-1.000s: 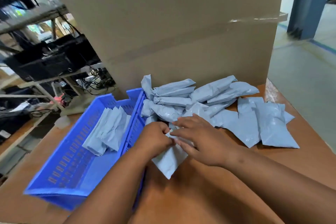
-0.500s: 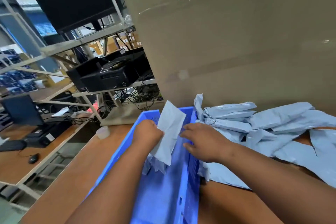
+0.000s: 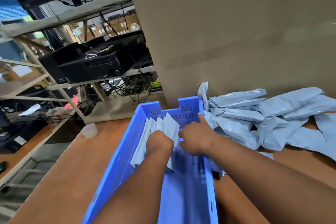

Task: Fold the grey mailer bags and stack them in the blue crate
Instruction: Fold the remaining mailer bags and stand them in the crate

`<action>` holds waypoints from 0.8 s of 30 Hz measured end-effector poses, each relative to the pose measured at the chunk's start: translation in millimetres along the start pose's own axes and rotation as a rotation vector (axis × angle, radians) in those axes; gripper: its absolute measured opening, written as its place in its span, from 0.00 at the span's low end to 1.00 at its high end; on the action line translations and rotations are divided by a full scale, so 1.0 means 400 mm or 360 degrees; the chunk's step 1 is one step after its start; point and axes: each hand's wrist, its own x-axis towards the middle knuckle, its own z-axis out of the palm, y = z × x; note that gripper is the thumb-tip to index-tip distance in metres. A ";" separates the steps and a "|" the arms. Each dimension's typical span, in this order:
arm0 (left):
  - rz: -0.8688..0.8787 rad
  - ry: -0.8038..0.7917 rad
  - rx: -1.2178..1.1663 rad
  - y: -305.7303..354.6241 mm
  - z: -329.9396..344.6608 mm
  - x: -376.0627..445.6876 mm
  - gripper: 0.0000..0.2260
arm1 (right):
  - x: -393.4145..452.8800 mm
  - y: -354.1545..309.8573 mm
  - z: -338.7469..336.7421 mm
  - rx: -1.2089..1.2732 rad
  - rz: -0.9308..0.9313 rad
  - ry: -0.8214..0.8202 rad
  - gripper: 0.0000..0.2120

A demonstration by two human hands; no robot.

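The blue crate (image 3: 125,152) lies lengthwise in front of me on the wooden table. Several folded grey mailer bags (image 3: 154,125) stand in a row against its left wall. My left hand (image 3: 159,142) is inside the crate and grips the nearest folded bag (image 3: 171,126), which leans against that row; its fingers are hidden behind the bag. My right hand (image 3: 195,138) hovers in the crate beside it, fingers loosely spread, with fingertips at the bag's right edge. A loose pile of unfolded grey bags (image 3: 272,114) lies on the table right of the crate.
A big cardboard box (image 3: 236,32) rises right behind the crate and the pile. A small clear plastic cup (image 3: 89,130) sits on the table (image 3: 72,178) left of the crate. Beyond the table's left edge are metal shelves with black equipment (image 3: 87,60) and cables.
Both hands carried the folded bag from the table over to the crate and lowered it against the standing row. My view swung left with them.
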 end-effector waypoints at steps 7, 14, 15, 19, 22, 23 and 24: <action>-0.0026 -0.0025 0.0020 0.008 0.026 -0.002 0.07 | -0.011 0.003 -0.001 0.0145 0.0020 0.0071 0.21; 0.0013 0.0050 0.0104 0.022 0.029 -0.018 0.10 | -0.060 0.096 -0.006 0.0680 0.0027 0.0449 0.27; 0.0055 0.0059 0.0127 0.029 0.025 -0.024 0.10 | -0.072 0.113 -0.006 0.0743 0.0006 0.0482 0.28; 0.0279 0.0145 0.0202 0.098 -0.018 -0.059 0.10 | -0.122 0.171 -0.003 0.0780 0.0033 0.0501 0.18; 0.0429 0.0178 0.0180 0.174 -0.073 -0.095 0.05 | -0.151 0.214 -0.006 0.0774 0.0059 0.0490 0.16; 0.0465 0.0190 0.0162 0.201 -0.090 -0.111 0.07 | -0.162 0.228 -0.010 0.0779 0.0062 0.0493 0.15; 0.0499 0.0207 0.0144 0.229 -0.103 -0.131 0.08 | -0.174 0.243 -0.015 0.0788 0.0071 0.0502 0.15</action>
